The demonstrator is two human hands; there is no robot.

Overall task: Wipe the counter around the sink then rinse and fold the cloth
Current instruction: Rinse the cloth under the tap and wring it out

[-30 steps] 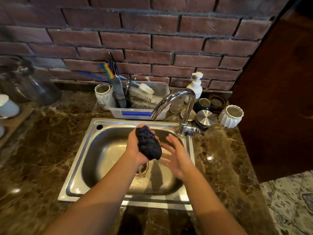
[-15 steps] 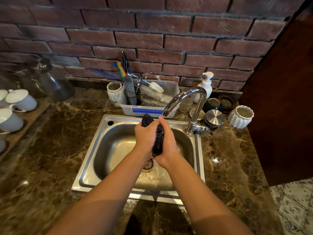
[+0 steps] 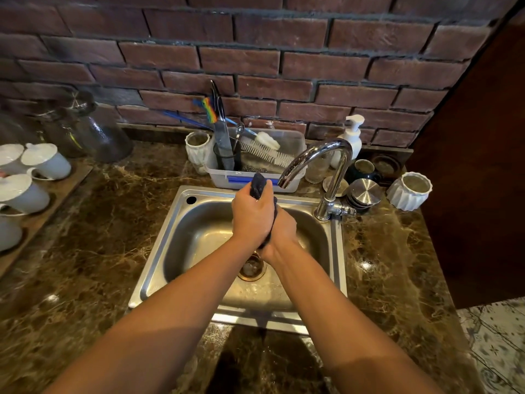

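Observation:
A dark, wet cloth is bunched into a roll over the steel sink. My left hand grips its upper part, and a tuft pokes out above the fist. My right hand grips the lower part just beneath, pressed against the left. Most of the cloth is hidden inside the two fists. The chrome tap arches over the basin to the right of my hands; I see no water running from it. The brown marble counter surrounds the sink.
Behind the sink stands a plastic tub with brushes and a knife, a white ribbed cup and a soap pump. Metal lids and a second ribbed cup sit right of the tap. White mugs and glass jars stand at the left.
A second ago only my left hand held the balled cloth and the right was open beside it. My right hand has since closed round the cloth below the left.

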